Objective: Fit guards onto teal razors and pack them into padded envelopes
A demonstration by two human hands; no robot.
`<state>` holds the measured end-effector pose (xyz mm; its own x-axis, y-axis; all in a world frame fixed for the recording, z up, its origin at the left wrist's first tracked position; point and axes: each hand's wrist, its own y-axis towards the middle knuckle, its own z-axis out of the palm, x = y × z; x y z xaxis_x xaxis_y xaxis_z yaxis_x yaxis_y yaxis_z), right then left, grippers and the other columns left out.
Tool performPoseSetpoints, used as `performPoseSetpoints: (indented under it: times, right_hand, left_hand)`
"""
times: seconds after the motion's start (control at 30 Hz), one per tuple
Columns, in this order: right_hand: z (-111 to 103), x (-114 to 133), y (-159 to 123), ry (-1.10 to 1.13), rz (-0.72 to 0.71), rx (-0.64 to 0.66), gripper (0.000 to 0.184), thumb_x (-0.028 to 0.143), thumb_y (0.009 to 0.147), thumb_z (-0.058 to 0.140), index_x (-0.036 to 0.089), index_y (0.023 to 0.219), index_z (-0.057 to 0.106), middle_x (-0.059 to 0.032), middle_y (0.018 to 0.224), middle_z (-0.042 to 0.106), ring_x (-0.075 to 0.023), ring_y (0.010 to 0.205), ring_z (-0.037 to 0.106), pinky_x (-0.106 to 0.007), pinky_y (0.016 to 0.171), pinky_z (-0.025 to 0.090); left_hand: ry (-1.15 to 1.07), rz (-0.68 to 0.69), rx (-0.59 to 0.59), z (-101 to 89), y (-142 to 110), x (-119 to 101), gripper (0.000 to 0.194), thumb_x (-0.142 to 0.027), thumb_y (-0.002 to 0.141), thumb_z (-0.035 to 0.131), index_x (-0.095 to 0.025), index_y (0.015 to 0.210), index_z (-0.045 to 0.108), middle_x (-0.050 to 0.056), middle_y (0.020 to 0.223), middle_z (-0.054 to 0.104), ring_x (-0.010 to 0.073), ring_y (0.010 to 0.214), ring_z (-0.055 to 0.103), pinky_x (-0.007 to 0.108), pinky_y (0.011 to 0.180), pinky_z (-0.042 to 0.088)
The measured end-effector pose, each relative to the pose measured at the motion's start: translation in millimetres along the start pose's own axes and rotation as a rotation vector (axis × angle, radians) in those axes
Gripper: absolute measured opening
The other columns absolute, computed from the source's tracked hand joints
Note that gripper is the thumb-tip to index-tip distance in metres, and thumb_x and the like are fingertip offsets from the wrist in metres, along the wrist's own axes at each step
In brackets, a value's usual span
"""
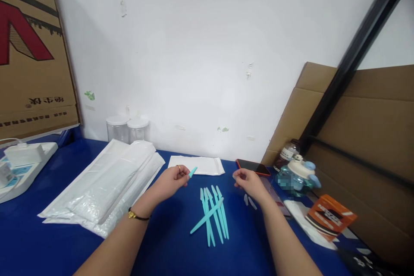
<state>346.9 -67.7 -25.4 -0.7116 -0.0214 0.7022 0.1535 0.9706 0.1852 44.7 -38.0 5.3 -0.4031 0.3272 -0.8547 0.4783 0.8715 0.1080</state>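
My left hand (177,180) is closed around a teal eyebrow razor (193,171), one end of which sticks out up and to the right past the fingertips. To the right, my right hand (247,180) is raised in a pinch. Whatever small pale bit it may hold at the fingertips is too small to make out. Between and below the hands, several teal eyebrow razors (213,215) lie in a loose group on the blue table, one crossing over the others. Two small translucent caps (250,201) lie just under my right hand.
White padded mailers (103,181) are stacked at left, before two lidded clear jars (127,129). A flat white packet (196,165) and a phone (254,167) lie toward the wall. A teal bottle (297,176) and an orange box (330,217) stand at right; a power strip (30,168) sits far left.
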Motion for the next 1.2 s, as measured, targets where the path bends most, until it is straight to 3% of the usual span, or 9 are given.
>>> performPoseSetpoints:
  times: [0.1, 0.23, 0.57, 0.87, 0.93, 1.03, 1.13, 1.2]
  right_hand:
    - [11.3, 28.4, -11.0, 0.411, -0.122, 0.131, 0.021, 0.029, 0.075, 0.058, 0.015, 0.091, 0.06, -0.0029, 0.072, 0.062, -0.013, 0.061, 0.058, -0.024, 0.057, 0.044]
    - [28.1, 53.5, -21.3, 0.643, -0.153, 0.247, 0.028, 0.032, 0.074, 0.064, 0.016, 0.097, 0.058, -0.0045, 0.083, 0.064, -0.0127, 0.066, 0.06, -0.025, 0.061, 0.047]
    - [34.1, 60.7, -25.8, 0.741, -0.149, 0.281, 0.03, 0.031, 0.073, 0.067, 0.016, 0.098, 0.058, -0.0065, 0.085, 0.067, -0.0146, 0.068, 0.064, -0.025, 0.061, 0.048]
    - [44.9, 71.5, -29.3, 0.798, -0.053, 0.297, 0.032, 0.034, 0.063, 0.074, 0.014, 0.084, 0.062, -0.0041, 0.068, 0.066, -0.0175, 0.063, 0.066, -0.025, 0.055, 0.048]
    - [44.5, 70.2, -28.0, 0.785, -0.041, 0.284, 0.03, 0.033, 0.063, 0.073, 0.014, 0.084, 0.062, -0.0027, 0.066, 0.065, -0.0157, 0.059, 0.064, -0.024, 0.053, 0.047]
    - [44.1, 61.3, -24.2, 0.694, -0.012, 0.239, 0.025, 0.03, 0.066, 0.069, 0.014, 0.084, 0.061, -0.0002, 0.064, 0.063, -0.01, 0.048, 0.057, -0.02, 0.046, 0.041]
    - [44.3, 48.4, -19.0, 0.557, 0.018, 0.243, 0.02, 0.025, 0.068, 0.064, 0.014, 0.085, 0.06, 0.0002, 0.063, 0.062, -0.0077, 0.043, 0.051, -0.019, 0.043, 0.038]
    - [41.1, 40.7, -15.5, 0.462, 0.014, 0.226, 0.021, 0.025, 0.069, 0.062, 0.015, 0.087, 0.06, -0.0008, 0.066, 0.063, -0.0084, 0.043, 0.051, -0.021, 0.044, 0.04]
  left_hand:
    - [0.009, 0.013, 0.061, 12.2, -1.4, -3.6, 0.028, -0.042, 0.077, 0.047, -0.017, 0.087, 0.055, 0.0, 0.062, 0.058, 0.0135, 0.059, 0.053, 0.021, 0.051, 0.034]
    - [0.037, 0.059, 0.089, 22.5, -3.2, -3.2, 0.028, -0.042, 0.078, 0.047, -0.017, 0.084, 0.058, -0.001, 0.062, 0.056, 0.0128, 0.058, 0.052, 0.021, 0.052, 0.034]
    - [0.133, 0.11, 0.081, 26.2, -4.8, -4.4, 0.022, -0.036, 0.079, 0.048, -0.019, 0.082, 0.062, -0.001, 0.067, 0.06, 0.0122, 0.062, 0.051, 0.022, 0.056, 0.035]
    - [-0.081, 0.087, 0.083, 44.3, -0.9, -0.4, 0.018, -0.03, 0.076, 0.051, -0.017, 0.086, 0.058, 0.0, 0.07, 0.06, 0.012, 0.062, 0.056, 0.022, 0.058, 0.042]
    - [-0.035, 0.079, 0.073, 40.1, -0.1, -0.7, 0.021, -0.032, 0.076, 0.051, -0.018, 0.09, 0.058, 0.001, 0.072, 0.061, 0.0131, 0.065, 0.057, 0.023, 0.06, 0.043]
    - [0.172, 0.05, -0.036, 17.4, -0.9, 1.0, 0.031, -0.038, 0.075, 0.054, -0.018, 0.099, 0.058, 0.005, 0.087, 0.061, 0.0159, 0.076, 0.058, 0.026, 0.068, 0.043]
    - [0.437, -0.113, -0.152, -14.8, -4.8, 9.1, 0.031, -0.035, 0.071, 0.057, -0.017, 0.096, 0.059, 0.007, 0.094, 0.06, 0.0189, 0.082, 0.057, 0.028, 0.07, 0.041]
    - [0.538, -0.234, -0.139, -30.9, -7.7, 17.6, 0.028, -0.035, 0.066, 0.06, -0.018, 0.089, 0.06, 0.006, 0.09, 0.061, 0.0201, 0.081, 0.057, 0.028, 0.067, 0.04]
